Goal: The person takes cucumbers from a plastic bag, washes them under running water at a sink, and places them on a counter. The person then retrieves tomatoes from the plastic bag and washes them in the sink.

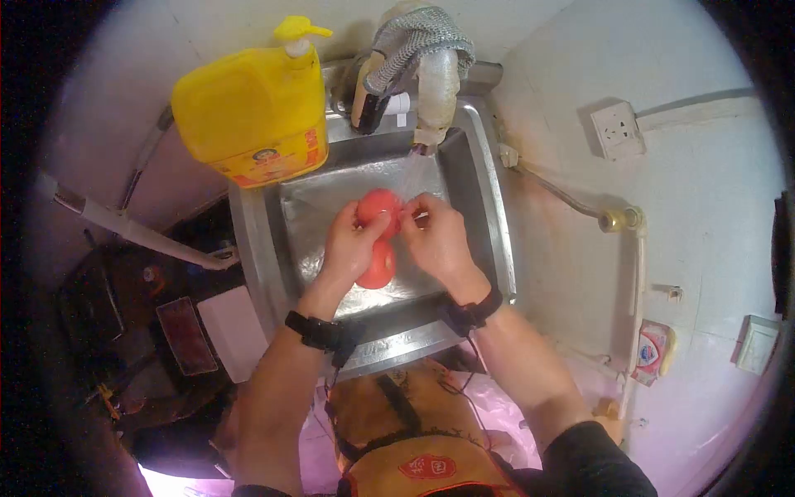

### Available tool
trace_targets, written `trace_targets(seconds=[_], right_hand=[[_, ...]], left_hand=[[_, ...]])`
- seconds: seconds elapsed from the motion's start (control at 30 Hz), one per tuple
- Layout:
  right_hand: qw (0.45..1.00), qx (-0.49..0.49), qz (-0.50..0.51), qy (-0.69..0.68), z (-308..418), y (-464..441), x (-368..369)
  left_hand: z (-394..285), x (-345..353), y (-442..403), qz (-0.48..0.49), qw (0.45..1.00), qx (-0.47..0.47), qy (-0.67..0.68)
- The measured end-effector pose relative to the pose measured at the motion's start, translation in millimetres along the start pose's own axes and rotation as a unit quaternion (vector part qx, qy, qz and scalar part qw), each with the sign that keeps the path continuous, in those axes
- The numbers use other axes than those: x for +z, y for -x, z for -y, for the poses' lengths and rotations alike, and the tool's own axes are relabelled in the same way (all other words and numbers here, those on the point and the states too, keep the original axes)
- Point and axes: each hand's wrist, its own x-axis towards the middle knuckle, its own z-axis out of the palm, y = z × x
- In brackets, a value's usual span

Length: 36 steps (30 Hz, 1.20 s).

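Observation:
My left hand [351,243] is closed around a red tomato [379,203], its thumb laid across the front. A second tomato [377,267] shows just below that thumb; whether the hand also carries it or it rests on the sink floor, I cannot tell. My right hand [437,236] is pinched at the right side of the upper tomato, and what lies between its fingertips is hidden. Water runs from the wrapped faucet [436,95] right behind the tomatoes. Both hands are over the metal sink [489,190].
A yellow pump jug [248,116] stands at the sink's back left corner. Grey mesh cloth [421,41] drapes over the faucet. On the right wall are a socket [617,131] and a pipe [639,282]. A white board or tray [232,331] lies left of the sink.

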Motion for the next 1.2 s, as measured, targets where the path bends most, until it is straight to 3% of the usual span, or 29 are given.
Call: trace_targets(seconds=[0.23, 0.5, 0.63, 0.87, 0.93, 1.07, 1.2], right_hand=[[1.000, 0.004, -0.021, 0.020, 1.0, -6.0, 4.6], [0.999, 0.010, -0.024, -0.029, 0.8, -2.3, 7.2], [0.998, -0.033, -0.041, 0.024, 1.4, -4.0, 12.3], [0.999, 0.000, -0.027, 0.040, -1.2, -8.1, 12.7], [0.999, -0.005, -0.017, 0.050, -2.4, -6.5, 11.8], [1.000, 0.000, 0.002, -0.024, -2.3, -5.1, 6.0], [0.995, -0.096, -0.015, 0.019, -10.2, -5.8, 4.7]], left_hand=[[6.9, 4.4, -1.6, -0.018, 0.998, 0.054, -0.015], [17.9, -7.4, -10.1, 0.014, 0.996, -0.014, 0.090], [18.3, -4.4, -7.4, -0.016, 0.998, 0.001, 0.055], [12.9, -4.5, -6.3, -0.012, 1.000, 0.020, 0.001], [8.5, -3.7, -4.8, 0.008, 0.994, -0.043, 0.099], [6.0, -8.2, -5.3, -0.007, 0.990, -0.085, 0.109], [-0.5, -9.1, -5.6, 0.001, 0.985, -0.094, 0.148]])
